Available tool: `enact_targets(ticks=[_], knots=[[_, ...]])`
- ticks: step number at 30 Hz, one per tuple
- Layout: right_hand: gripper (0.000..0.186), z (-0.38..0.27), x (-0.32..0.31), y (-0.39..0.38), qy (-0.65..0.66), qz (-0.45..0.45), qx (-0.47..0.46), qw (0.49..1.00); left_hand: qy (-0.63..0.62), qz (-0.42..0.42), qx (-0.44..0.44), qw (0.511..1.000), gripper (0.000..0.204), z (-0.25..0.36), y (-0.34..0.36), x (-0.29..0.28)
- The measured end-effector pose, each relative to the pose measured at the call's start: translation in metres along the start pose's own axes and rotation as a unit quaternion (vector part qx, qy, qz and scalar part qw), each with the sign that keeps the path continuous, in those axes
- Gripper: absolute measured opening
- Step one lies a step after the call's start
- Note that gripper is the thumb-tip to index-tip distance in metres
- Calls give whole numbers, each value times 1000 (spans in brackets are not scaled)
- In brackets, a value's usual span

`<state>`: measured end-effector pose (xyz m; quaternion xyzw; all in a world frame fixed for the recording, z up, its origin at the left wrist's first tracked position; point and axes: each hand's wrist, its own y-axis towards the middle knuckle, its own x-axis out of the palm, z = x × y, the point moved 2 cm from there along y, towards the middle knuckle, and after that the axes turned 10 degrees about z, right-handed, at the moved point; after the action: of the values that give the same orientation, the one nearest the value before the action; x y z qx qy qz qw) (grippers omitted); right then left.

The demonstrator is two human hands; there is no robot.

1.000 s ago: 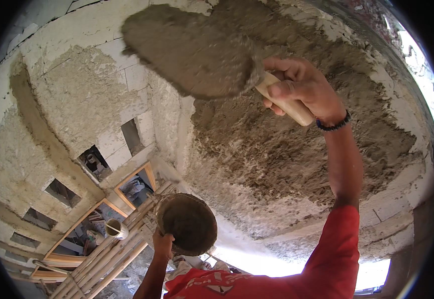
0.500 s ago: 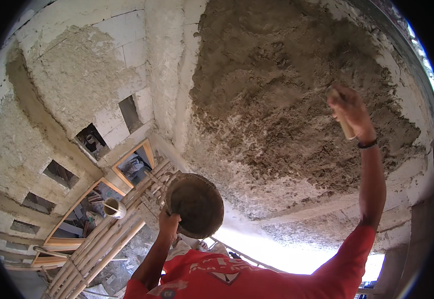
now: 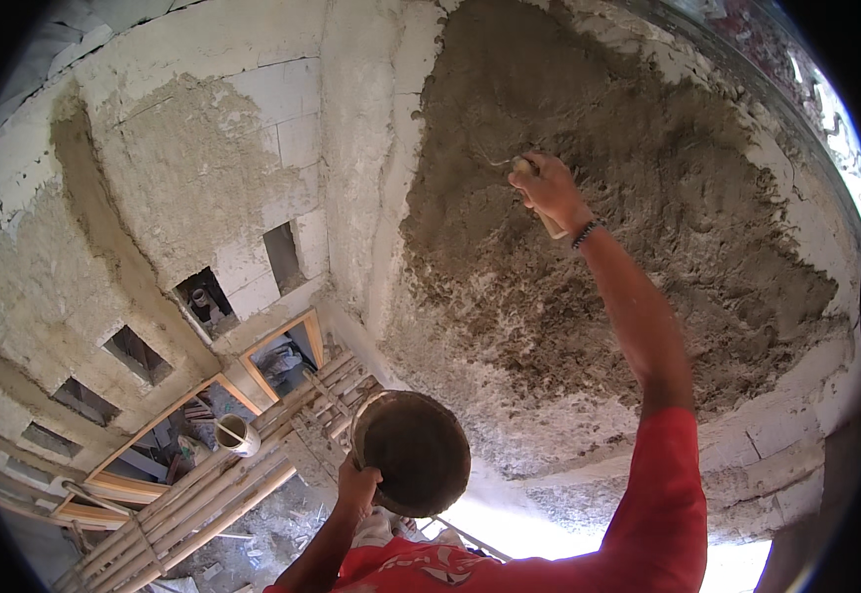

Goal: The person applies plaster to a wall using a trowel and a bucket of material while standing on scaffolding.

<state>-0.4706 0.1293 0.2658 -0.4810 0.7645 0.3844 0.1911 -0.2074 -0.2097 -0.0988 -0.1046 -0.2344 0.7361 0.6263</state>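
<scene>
Working near the corner between 2 block walls, seeing to the left a pale wall (image 3: pixel 287 84) with dark rectangular openings (image 3: pixel 138 354) and patchy grey-brown coating, and facing to the right a 2nd wall (image 3: pixel 776 430) under a broad, ragged-edged spread of dark mortar (image 3: pixel 589 94). Reaching up and out in a red sleeve (image 3: pixel 663 465), wearing a dark beaded wristband (image 3: pixel 589 233) on the right wrist. Clenching the fingers of the right hand (image 3: pixel 549 188) around the pale handle of a trowel (image 3: pixel 553 226), holding it up at the mortar, toward the left part of the spread. Showing only a thin metal strip beyond the knuckles, losing the rest of the blade against the like-coloured wall, and not being able to tell its exact contact.

Holding a round, dark, caked bowl (image 3: pixel 461 432) low in front of the body with the left hand (image 3: pixel 356 486), grasping it at the left side of its rim, thumb uppermost. Turning the opening toward the view, not being able to tell the amount inside. Having a pale bucket (image 3: pixel 245 447) with a stick in it farther left, beside long wooden poles (image 3: pixel 203 514), with wood-framed openings (image 3: pixel 313 336) just beyond and debris (image 3: pixel 253 529) scattered on the floor below.
</scene>
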Motion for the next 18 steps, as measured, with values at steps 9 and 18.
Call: enact_targets(ticks=[9,18], knots=[[42,-14,-51,43,15,60,10,998,0,33,14,999,48,-13,15,-29],[43,-53,-191,-9,-48,87,-6,995,19,31,0,999,57,-14,36,-40]])
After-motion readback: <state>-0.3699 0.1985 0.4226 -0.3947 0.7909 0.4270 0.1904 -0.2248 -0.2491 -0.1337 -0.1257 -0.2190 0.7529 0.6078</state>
